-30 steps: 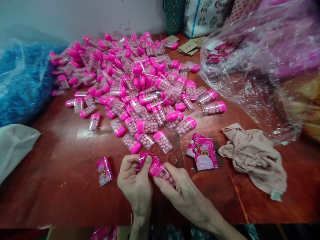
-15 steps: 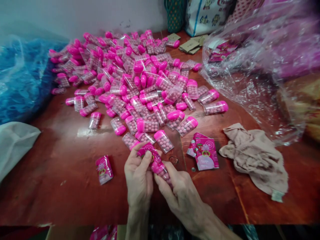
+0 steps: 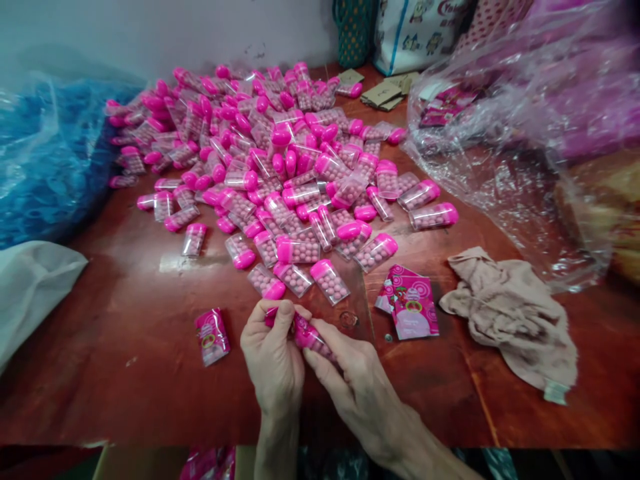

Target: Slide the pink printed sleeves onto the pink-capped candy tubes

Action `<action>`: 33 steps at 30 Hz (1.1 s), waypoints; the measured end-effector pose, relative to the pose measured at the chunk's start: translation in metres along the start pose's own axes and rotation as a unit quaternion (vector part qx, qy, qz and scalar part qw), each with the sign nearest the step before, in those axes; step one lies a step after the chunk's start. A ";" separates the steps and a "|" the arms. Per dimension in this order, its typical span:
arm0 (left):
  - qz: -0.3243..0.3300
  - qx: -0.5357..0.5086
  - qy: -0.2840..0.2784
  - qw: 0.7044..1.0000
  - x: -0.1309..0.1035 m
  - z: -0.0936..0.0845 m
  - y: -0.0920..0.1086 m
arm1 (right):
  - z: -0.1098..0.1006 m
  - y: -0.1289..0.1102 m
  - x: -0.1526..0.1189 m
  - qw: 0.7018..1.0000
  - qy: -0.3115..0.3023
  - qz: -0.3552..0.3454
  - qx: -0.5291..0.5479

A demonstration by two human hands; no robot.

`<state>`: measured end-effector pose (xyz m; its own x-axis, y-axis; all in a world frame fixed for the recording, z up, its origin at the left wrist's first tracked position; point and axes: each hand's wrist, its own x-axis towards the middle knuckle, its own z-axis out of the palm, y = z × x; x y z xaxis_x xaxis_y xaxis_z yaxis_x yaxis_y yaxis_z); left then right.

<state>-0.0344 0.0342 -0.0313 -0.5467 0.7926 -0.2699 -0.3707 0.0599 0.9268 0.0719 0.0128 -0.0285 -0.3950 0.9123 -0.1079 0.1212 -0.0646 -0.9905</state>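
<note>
My left hand (image 3: 276,363) is closed, thumb and fingers pinching a pink printed sleeve (image 3: 271,317). My right hand (image 3: 356,373) grips a small clear candy container (image 3: 320,345) with a pink cap and pink balls inside. The container's cap end meets the sleeve between both hands; how far the sleeve covers it is partly hidden by the fingers. Left of my hands lies a container wrapped in a printed sleeve (image 3: 213,337). To the right, a few flat printed sleeves (image 3: 415,307) rest on the table. Just beyond my hands spreads a large pile of unwrapped containers (image 3: 300,193).
A crumpled beige cloth (image 3: 515,313) lies on the right of the red-brown table (image 3: 150,400). Clear plastic sheeting (image 3: 500,167) sprawls behind it. Blue pieces in a clear bag (image 3: 50,160) stand at the left. Cardboard pieces (image 3: 383,95) and a white printed bag (image 3: 410,40) are at the back.
My hands have drawn slightly lower, and the sleeve's curved loop, visible before above the cap, is now mostly covered by my left fingers. The view has shifted slightly.
</note>
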 end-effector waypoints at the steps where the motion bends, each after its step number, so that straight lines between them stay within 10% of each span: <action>1: 0.001 -0.002 0.008 1.000 0.000 0.000 -0.001 | -0.002 -0.001 0.000 1.000 -0.008 0.007 0.001; 12: 0.172 0.105 0.085 0.976 -0.013 0.005 -0.007 | -0.005 -0.003 -0.003 0.999 -0.019 0.013 0.036; 18: -0.004 -0.015 -0.007 1.000 0.009 -0.007 0.002 | -0.007 -0.002 -0.006 1.000 -0.018 0.023 -0.002; 24: 0.077 0.028 0.091 0.992 0.018 -0.010 0.005 | -0.015 -0.004 -0.010 0.992 -0.098 0.069 -0.048; 33: 0.026 0.141 -0.056 0.988 -0.001 -0.006 0.014 | -0.011 -0.008 -0.022 0.989 -0.110 0.074 -0.065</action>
<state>-0.0433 0.0307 -0.0200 -0.4666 0.8604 -0.2048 -0.1121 0.1721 0.9787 0.0897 -0.0025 -0.0170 -0.5516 0.7856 -0.2804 0.3025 -0.1249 -0.9449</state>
